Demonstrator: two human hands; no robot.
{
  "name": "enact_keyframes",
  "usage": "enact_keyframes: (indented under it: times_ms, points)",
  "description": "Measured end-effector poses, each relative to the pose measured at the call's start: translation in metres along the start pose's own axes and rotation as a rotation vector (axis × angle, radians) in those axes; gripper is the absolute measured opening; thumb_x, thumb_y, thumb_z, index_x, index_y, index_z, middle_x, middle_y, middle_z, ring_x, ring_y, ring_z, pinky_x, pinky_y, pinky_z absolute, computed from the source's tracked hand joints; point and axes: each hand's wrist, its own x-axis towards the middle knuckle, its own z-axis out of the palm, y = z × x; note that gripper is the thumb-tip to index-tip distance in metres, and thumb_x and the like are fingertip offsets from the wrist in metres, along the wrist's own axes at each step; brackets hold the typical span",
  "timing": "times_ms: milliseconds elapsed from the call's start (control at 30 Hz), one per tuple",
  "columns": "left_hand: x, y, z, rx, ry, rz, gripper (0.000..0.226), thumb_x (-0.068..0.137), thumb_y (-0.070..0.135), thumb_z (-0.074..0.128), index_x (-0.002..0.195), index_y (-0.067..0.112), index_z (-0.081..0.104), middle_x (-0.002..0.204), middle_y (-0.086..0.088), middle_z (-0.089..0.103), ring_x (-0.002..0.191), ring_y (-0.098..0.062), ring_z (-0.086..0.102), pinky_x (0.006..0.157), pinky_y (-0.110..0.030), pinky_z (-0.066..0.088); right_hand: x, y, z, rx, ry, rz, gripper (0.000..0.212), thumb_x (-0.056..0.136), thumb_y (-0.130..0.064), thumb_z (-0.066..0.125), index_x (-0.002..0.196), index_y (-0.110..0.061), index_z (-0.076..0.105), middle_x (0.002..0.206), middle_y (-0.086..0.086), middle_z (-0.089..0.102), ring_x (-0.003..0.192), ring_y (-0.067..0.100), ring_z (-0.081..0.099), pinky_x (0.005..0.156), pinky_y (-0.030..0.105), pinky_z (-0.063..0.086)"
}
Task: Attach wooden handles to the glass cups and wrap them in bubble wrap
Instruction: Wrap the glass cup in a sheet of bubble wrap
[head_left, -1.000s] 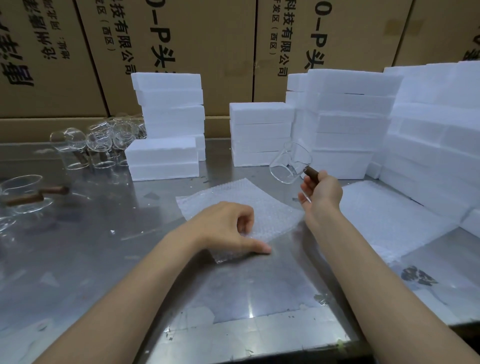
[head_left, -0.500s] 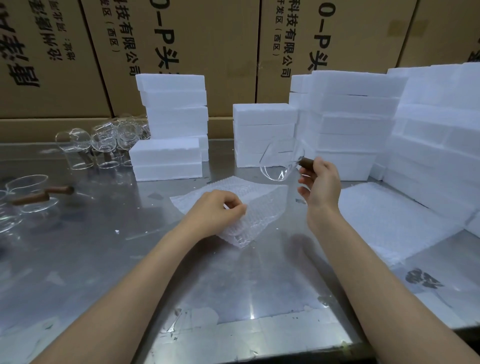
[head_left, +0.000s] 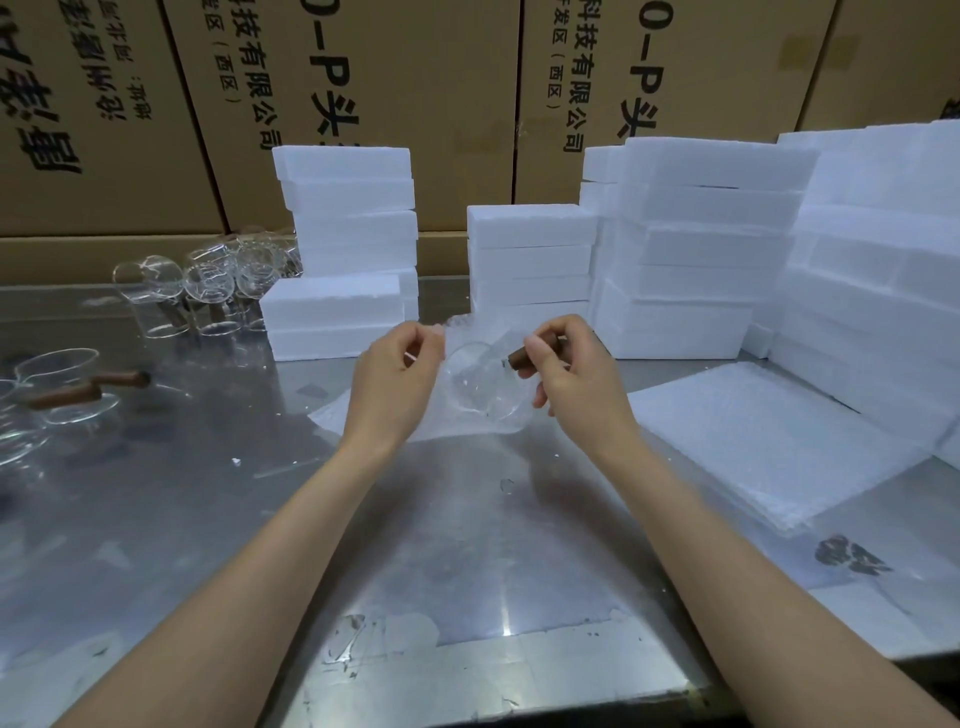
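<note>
Head view: the right hand (head_left: 566, 371) is gripping the wooden handle (head_left: 531, 354) of a glass cup (head_left: 480, 384), fingers curled round it, and is holding the cup above the metal table (head_left: 467, 545). The left hand (head_left: 397, 384) is pinching the edge of a bubble wrap sheet (head_left: 457, 332), which is lying behind & under the cup. More bubble wrap sheets (head_left: 769, 441) are lying to the right, foam blocks (head_left: 348, 228) are standing behind, other glass cups (head_left: 208, 283) at far left.
</note>
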Motion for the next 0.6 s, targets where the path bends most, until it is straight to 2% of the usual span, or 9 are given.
enact_keyframes:
  times_ms: [100,200,300,367,400,467,533,600]
  points:
    - [-0.005,0.004,0.004,0.13,0.029,0.212,0.03,0.098,0.028,0.05,0.07,0.017,0.053,0.069,0.008,0.054,0.065,-0.009,0.048,0.056,-0.014,0.033,0.0,0.004,0.005,-0.102,-0.008,-0.035,0.014,0.093,-0.02,0.057,0.083,-0.025,0.047,0.079,-0.01,0.07,0.054,0.005,0.061,0.049,0.015,0.044]
    - [-0.011,0.009,0.01,0.158,-0.015,0.361,0.026,0.098,0.025,0.051,0.076,0.013,0.054,0.074,0.005,0.054,0.068,-0.012,0.049,0.06,-0.016,0.035,-0.002,0.008,0.013,-0.131,-0.062,-0.052,0.022,0.089,-0.019,0.063,0.08,-0.03,0.046,0.08,-0.009,0.069,0.058,0.009,0.065,0.06,0.025,0.05]
    - [-0.018,0.016,0.015,0.103,-0.073,0.459,0.023,0.098,0.027,0.047,0.078,0.018,0.053,0.076,0.008,0.052,0.072,-0.012,0.048,0.065,-0.024,0.039,-0.006,0.011,0.022,-0.186,-0.115,-0.082,0.016,0.091,-0.014,0.057,0.085,-0.027,0.049,0.077,-0.01,0.063,0.069,0.013,0.065,0.063,0.026,0.048]
    - [-0.021,0.023,0.018,0.048,-0.127,0.512,0.02,0.097,0.027,0.045,0.08,0.021,0.051,0.076,0.014,0.05,0.073,-0.01,0.048,0.066,-0.024,0.039,-0.006,0.013,0.025,-0.179,-0.157,-0.064,0.008,0.094,-0.013,0.049,0.089,-0.019,0.052,0.077,-0.007,0.058,0.074,0.018,0.06,0.067,0.034,0.049]
    - [-0.023,0.025,0.019,0.041,-0.154,0.54,0.02,0.098,0.028,0.044,0.082,0.021,0.052,0.078,0.015,0.05,0.075,-0.008,0.048,0.067,-0.023,0.039,-0.006,0.013,0.026,-0.168,-0.173,-0.033,0.008,0.095,-0.011,0.048,0.091,-0.016,0.051,0.077,-0.006,0.056,0.076,0.018,0.057,0.068,0.033,0.049]
    - [-0.024,0.027,0.019,0.073,-0.176,0.587,0.024,0.099,0.032,0.041,0.089,0.018,0.059,0.085,0.015,0.055,0.082,-0.008,0.052,0.072,-0.022,0.04,-0.003,0.009,0.026,0.012,-0.173,0.102,0.008,0.096,-0.004,0.047,0.093,-0.011,0.049,0.076,-0.004,0.053,0.074,0.014,0.057,0.064,0.023,0.047]
    - [-0.021,0.026,0.015,0.113,-0.111,0.616,0.03,0.098,0.032,0.039,0.101,0.014,0.062,0.097,0.012,0.058,0.091,-0.008,0.054,0.08,-0.02,0.039,0.002,0.0,0.025,0.223,-0.119,0.229,0.012,0.095,-0.005,0.051,0.084,-0.006,0.052,0.072,0.003,0.056,0.065,0.015,0.059,0.057,0.028,0.047]
    - [-0.014,0.024,0.007,0.093,0.028,0.6,0.03,0.099,0.027,0.039,0.108,0.01,0.062,0.104,0.008,0.057,0.1,-0.008,0.052,0.089,-0.019,0.036,0.004,-0.003,0.02,0.25,-0.045,0.248,0.02,0.091,-0.005,0.058,0.073,-0.014,0.054,0.073,0.007,0.06,0.065,0.02,0.058,0.059,0.032,0.047]
